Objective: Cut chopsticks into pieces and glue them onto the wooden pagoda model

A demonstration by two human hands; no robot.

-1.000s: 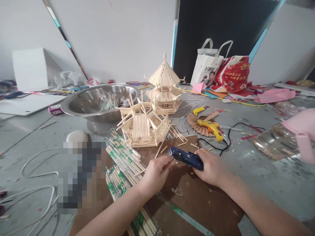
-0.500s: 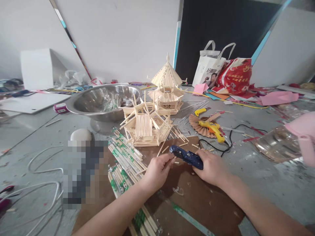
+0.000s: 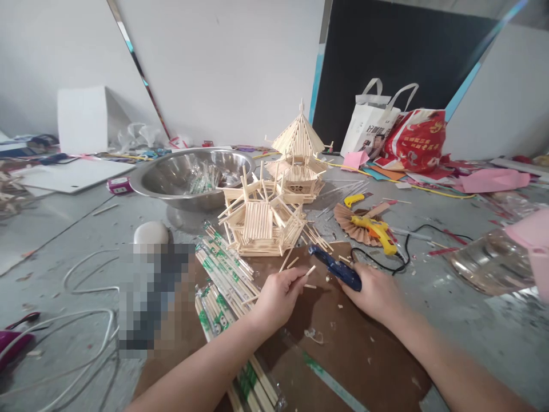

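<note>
My left hand (image 3: 277, 294) pinches a short piece of chopstick (image 3: 310, 270) between thumb and fingers, its pale end pointing up and right. To its right, my right hand (image 3: 372, 289) is closed around a dark blue hand tool (image 3: 337, 268). The tool looks like a cutter, but its blade cannot be made out; its far end is a small gap from the stick. Beyond both hands stands a partly roofed chopstick model building (image 3: 259, 226). Wrapped chopsticks (image 3: 227, 260) lie beside my left wrist, and a brown board (image 3: 343, 343) is under both hands.
Behind stands a chopstick pagoda (image 3: 299, 143) with a pointed roof, near a steel basin (image 3: 171, 197). A yellow glue gun (image 3: 377, 232) and its black cord lie right, before a clear bottle (image 3: 489, 263). A white cable (image 3: 92, 289) loops at left. Bags (image 3: 414, 140) stand behind.
My right hand has drawn the blue tool slightly away from my left hand, leaving the stick's end exposed. The whole view has shifted a little, so things sit farther right.
</note>
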